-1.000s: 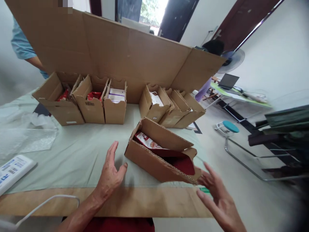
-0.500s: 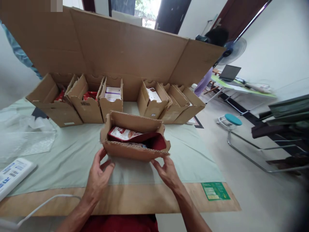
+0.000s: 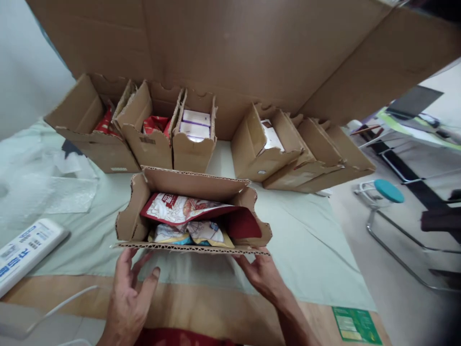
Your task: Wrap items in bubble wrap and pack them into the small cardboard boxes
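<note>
A cardboard box [image 3: 196,181] with an open top stands in front of me on the cloth. Inside it lie a dark red and white food pouch [image 3: 173,207] and, nearer me, smaller light packets [image 3: 205,232] with yellow and blue edges. My left hand [image 3: 129,288] is at the box's front left corner, thumb held well away from the fingers, some fingertips hidden by the box edge. My right hand [image 3: 261,274] is at the front right corner, with thumb and forefinger apart; its tips are partly hidden under the edge.
Behind stand several open cardboard bins [image 3: 194,154], some holding red packets [image 3: 156,124] or white boxes [image 3: 196,117], before a tall cardboard panel [image 3: 223,53]. Bubble wrap [image 3: 72,194] and a white printed carton [image 3: 30,250] lie left. A green card [image 3: 356,324] lies front right.
My view has tilted down and come closer, so more of the pouch and the light packets shows. Both hands remain beside the box's front corners; the left thumb has spread farther from the box.
</note>
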The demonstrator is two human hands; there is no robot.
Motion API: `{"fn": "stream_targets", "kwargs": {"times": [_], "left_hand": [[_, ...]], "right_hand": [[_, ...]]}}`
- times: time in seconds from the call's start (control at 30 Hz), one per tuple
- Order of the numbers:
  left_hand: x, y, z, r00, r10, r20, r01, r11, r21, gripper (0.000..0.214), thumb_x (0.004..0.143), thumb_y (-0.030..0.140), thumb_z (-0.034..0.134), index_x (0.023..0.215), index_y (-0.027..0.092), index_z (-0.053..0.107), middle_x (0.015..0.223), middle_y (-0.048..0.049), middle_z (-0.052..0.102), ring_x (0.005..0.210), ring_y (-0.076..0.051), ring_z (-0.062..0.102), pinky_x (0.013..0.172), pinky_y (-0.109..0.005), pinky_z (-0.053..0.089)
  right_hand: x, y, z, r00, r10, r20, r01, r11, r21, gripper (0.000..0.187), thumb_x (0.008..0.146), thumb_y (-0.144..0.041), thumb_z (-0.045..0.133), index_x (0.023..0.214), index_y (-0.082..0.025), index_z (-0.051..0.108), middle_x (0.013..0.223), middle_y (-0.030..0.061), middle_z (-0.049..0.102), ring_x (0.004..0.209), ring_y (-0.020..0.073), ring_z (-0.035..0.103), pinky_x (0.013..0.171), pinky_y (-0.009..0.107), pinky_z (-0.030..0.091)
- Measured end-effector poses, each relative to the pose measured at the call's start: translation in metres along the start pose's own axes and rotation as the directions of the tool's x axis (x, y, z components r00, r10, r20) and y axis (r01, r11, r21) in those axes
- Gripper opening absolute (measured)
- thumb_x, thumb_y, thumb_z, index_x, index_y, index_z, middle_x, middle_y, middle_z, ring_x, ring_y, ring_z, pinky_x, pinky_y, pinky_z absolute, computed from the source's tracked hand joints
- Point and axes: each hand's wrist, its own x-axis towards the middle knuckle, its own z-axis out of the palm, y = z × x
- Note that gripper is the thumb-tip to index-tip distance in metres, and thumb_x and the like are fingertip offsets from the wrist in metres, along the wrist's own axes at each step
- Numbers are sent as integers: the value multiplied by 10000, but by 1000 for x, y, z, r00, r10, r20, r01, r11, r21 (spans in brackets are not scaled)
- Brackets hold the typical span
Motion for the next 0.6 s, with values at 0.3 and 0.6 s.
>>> {"fn": "stream_targets", "kwargs": {"times": [0.3,0.6], "left_hand": [[14,8,19,999,-37,-2,37,999,-24,487,798,510,744,1165,247,559,1077,-60,660,1119,-264,659,1021,-417,545],[22,21,32,992,-63,106,76,989,-124,601,830,512,710,1321,222,521,1292,-114,656,1272,-303,617,1116,-448,479]], "right_hand": [[63,-49,-83,986,-115,-119,117,993,9,262,931,-339,685,1182,-301,753,1265,71,740,1214,276,669,1080,457,516],[21,-4,-49,988,110,107,-136,954,269,989,763,-885,553,1532,-267,481,1529,144,549,1375,417,544,1087,579,497]]}}
